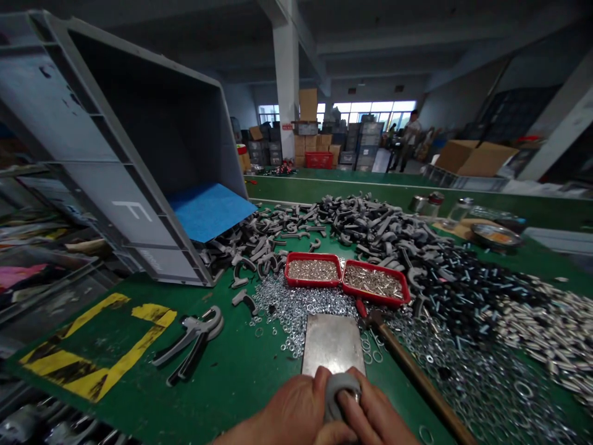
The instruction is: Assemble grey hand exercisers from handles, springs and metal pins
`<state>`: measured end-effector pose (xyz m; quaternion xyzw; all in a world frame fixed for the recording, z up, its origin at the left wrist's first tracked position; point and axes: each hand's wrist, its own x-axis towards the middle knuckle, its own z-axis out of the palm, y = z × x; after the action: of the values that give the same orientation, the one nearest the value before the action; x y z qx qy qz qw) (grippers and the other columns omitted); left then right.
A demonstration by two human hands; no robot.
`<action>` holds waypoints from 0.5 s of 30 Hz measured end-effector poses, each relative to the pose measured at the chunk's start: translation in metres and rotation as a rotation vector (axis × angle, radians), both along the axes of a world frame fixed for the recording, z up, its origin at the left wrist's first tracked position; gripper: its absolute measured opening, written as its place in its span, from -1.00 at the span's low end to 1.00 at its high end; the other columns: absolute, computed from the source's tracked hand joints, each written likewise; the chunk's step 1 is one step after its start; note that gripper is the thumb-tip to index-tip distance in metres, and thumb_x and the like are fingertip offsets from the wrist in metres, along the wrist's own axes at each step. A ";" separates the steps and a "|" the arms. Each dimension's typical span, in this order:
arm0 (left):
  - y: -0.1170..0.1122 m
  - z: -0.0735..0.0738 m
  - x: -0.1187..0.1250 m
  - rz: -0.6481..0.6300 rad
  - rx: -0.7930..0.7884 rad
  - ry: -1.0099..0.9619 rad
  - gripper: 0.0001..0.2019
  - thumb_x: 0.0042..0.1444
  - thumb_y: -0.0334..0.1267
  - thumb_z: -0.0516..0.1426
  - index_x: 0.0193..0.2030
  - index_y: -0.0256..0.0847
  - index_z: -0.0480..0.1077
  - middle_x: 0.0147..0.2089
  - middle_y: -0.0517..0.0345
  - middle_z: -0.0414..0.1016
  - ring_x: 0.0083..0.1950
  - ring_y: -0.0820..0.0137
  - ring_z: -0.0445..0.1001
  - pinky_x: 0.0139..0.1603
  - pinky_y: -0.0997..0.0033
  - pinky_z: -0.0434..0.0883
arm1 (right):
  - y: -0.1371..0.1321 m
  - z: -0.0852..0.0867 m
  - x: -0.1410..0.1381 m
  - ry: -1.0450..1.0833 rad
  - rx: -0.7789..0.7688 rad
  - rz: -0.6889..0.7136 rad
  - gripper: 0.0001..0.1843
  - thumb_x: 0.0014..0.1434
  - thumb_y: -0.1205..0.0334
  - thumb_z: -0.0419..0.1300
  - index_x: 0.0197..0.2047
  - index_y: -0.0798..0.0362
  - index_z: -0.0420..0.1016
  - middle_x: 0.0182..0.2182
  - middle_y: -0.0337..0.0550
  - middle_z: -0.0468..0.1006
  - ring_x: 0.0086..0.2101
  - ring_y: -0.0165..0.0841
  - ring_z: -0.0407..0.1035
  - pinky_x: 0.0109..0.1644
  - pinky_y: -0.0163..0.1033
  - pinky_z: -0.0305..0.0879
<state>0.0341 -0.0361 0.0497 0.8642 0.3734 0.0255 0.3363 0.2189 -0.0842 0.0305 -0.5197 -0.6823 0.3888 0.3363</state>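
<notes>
Grey curved part (331, 400) at 6 o'clock in view, pinched between left hand (294, 405) and right hand (377, 411); both grips closed on it, fingers curled, knuckles up. Lower fingers cut off by frame. From the part: left forearm 8 o'clock, metal plate (332, 340) 12, hammer (403, 357) 2.

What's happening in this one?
A person's left hand and right hand are gripping a gray curved part together, at the near end of a metal plate on a green table. A hammer lies right of the plate, and two red trays of small metal pieces sit beyond it. A two-handled clamp lies off to the left.
</notes>
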 end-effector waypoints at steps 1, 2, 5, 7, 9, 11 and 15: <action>0.002 0.001 0.002 -0.015 0.000 0.034 -0.48 0.15 0.14 0.13 0.01 -0.31 0.30 -0.17 -0.25 0.56 -0.16 -0.05 0.57 -0.20 0.14 0.44 | 0.000 -0.003 -0.001 -0.006 -0.013 0.004 -0.68 0.34 -0.05 -0.02 -0.09 -0.06 0.44 -0.28 -0.11 0.61 -0.28 -0.25 0.50 -0.18 -0.26 0.42; 0.006 0.001 0.004 -0.021 0.007 0.056 -0.45 0.15 0.16 0.13 0.02 -0.32 0.30 -0.16 -0.25 0.56 -0.15 -0.05 0.57 -0.21 0.15 0.44 | 0.002 -0.006 -0.001 -0.017 -0.026 -0.002 -0.68 0.35 -0.04 -0.02 -0.08 -0.05 0.44 -0.27 -0.11 0.60 -0.27 -0.25 0.50 -0.17 -0.25 0.41; 0.030 -0.009 0.012 -0.021 0.072 0.079 -0.42 0.20 0.17 0.09 0.11 -0.31 0.27 -0.12 -0.19 0.57 -0.12 0.00 0.57 -0.19 0.19 0.45 | 0.027 -0.016 0.008 -0.132 -0.047 -0.028 -0.66 0.38 0.00 -0.05 -0.07 0.00 0.44 -0.26 -0.11 0.61 -0.24 -0.26 0.50 -0.16 -0.25 0.41; 0.055 -0.019 0.017 -0.029 0.153 0.117 -0.43 0.22 0.16 0.09 0.14 -0.29 0.29 -0.11 -0.16 0.57 -0.12 0.03 0.58 -0.19 0.21 0.46 | 0.058 -0.018 0.027 -0.322 0.018 -0.040 -0.69 0.37 0.04 0.00 -0.07 0.03 0.46 -0.25 -0.11 0.61 -0.24 -0.27 0.50 -0.17 -0.26 0.39; 0.080 -0.024 0.023 -0.076 0.265 0.183 -0.52 0.22 0.12 0.11 0.05 -0.26 0.39 -0.13 -0.14 0.58 -0.12 0.03 0.58 -0.16 0.20 0.47 | 0.094 -0.015 0.057 -0.517 0.151 -0.119 -0.72 0.34 0.09 0.07 -0.04 0.05 0.48 -0.17 -0.07 0.59 -0.16 -0.24 0.47 -0.07 -0.21 0.35; 0.105 -0.023 0.032 -0.134 0.394 0.204 -0.64 0.24 0.04 0.12 -0.10 -0.25 0.48 -0.16 -0.12 0.59 -0.13 0.04 0.58 -0.13 0.20 0.47 | 0.128 -0.007 0.089 -0.611 0.216 -0.215 -0.73 0.34 0.15 0.06 -0.11 0.06 0.54 -0.13 0.01 0.56 -0.07 -0.16 0.40 0.04 -0.11 0.27; 0.154 -0.006 0.072 -0.172 0.604 0.134 -0.77 0.29 -0.16 0.09 -0.14 -0.26 0.51 -0.17 -0.10 0.59 -0.15 0.13 0.58 -0.11 0.26 0.47 | 0.180 -0.001 0.128 -0.754 0.252 -0.311 -0.76 0.30 0.21 0.10 -0.26 0.08 0.58 -0.17 0.08 0.53 -0.03 -0.07 0.34 0.03 -0.08 0.24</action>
<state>0.1064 0.1176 0.0434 0.9532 0.2957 0.0496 0.0399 0.3473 0.0961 0.0291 -0.6771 -0.7132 0.0297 0.1789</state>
